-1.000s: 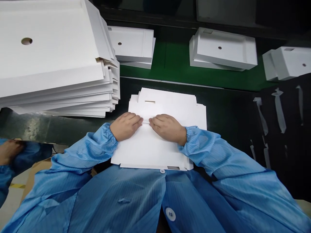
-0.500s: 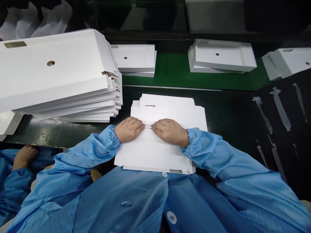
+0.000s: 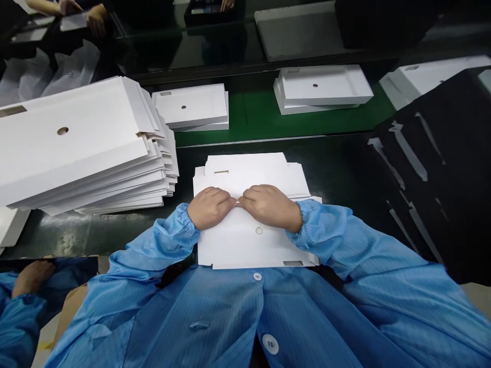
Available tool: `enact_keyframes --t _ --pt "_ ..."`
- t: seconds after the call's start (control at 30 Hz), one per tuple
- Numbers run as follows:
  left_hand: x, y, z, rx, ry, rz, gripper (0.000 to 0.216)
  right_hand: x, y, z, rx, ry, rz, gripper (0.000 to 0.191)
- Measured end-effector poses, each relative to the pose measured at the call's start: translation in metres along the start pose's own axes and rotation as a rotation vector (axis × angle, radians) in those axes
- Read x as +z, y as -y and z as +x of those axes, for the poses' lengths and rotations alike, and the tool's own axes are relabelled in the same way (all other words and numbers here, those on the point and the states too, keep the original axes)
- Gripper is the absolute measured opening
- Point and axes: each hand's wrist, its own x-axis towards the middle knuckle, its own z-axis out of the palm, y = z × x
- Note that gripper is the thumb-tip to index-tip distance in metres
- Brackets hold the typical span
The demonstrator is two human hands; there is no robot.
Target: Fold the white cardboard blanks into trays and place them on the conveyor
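Observation:
A white cardboard box blank lies flat before me, its near edge against my blue coat. It has a slot in its far panel, a cut-out near the front right corner and a small round mark below my right hand. My left hand is closed, with its fingertips pinched on the raised fold across the middle of the blank. From the other side my right hand pinches the same fold, thumb and fingers together. The two hands' fingertips nearly meet. Most of the fold beneath the hands is hidden.
To the left rises a tall stack of white cardboard trays. More white trays and trays sit on the green strip behind. At right a black panel carries tape strips. Another person's hand shows at lower left.
My hands have drawn closer together along the fold. The blank sits turned slightly, and the round mark now shows. The view has shifted, revealing people's hands at the top.

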Motion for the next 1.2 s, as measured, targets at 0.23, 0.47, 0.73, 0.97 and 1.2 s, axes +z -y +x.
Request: enact_keyframes --t 0.23,0.47,0.73,0.97,1.2 --pt "-0.011 0.01 -0.014 -0.064 0.043 0.001 0.018 0.004 -0.002 -0.007 0.083 -0.026 0.015 0.037" --pt "-0.011 0.001 -0.012 0.024 -0.016 0.157 0.014 0.012 0.011 0.008 0.065 0.007 0.053 0.031" --pt "-0.013 -0.003 -0.017 -0.06 0.033 0.107 0.017 0.012 0.015 0.009 0.011 -0.044 0.059 0.032" --pt "-0.015 0.003 -0.017 -0.133 0.08 -0.047 0.016 0.004 0.009 0.002 0.081 0.012 0.069 0.034" --pt "-0.017 0.003 -0.009 -0.188 0.059 -0.141 0.021 0.002 0.007 -0.003 0.093 0.022 0.046 0.032"
